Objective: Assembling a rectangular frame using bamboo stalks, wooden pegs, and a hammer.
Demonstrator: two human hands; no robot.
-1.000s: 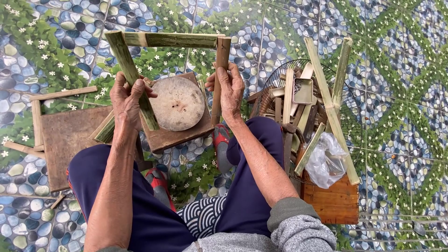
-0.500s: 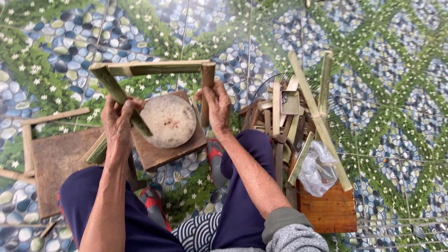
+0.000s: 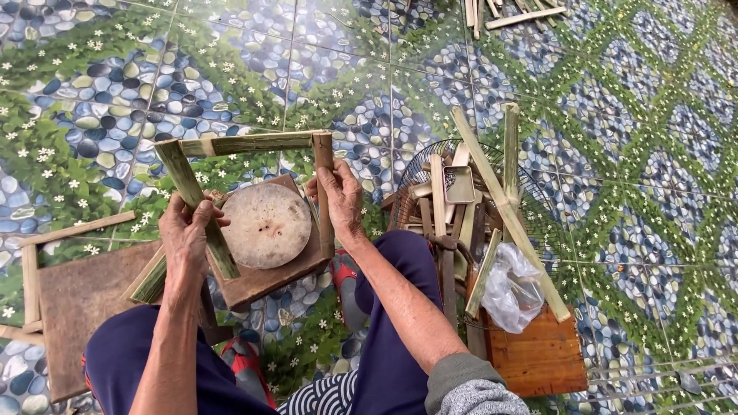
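Here both hands [image 3: 261,219] grip a rough, three-sided bamboo frame [image 3: 246,144].

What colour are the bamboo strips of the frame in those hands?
Green skin with pale tan edges on the bamboo-strip frame, clearest in the head view.

Both bare forearms reach forward from the bottom of the view, over the knees of a seated person. The left hand [image 3: 184,234] is closed in a grip, fingers curled over and thumb wrapped across, knuckles up. The right hand [image 3: 338,201] is also clenched, fingers folded toward the left, wrist slightly bent. The right sleeve is pushed up at the elbow. The hands sit well apart, roughly level.
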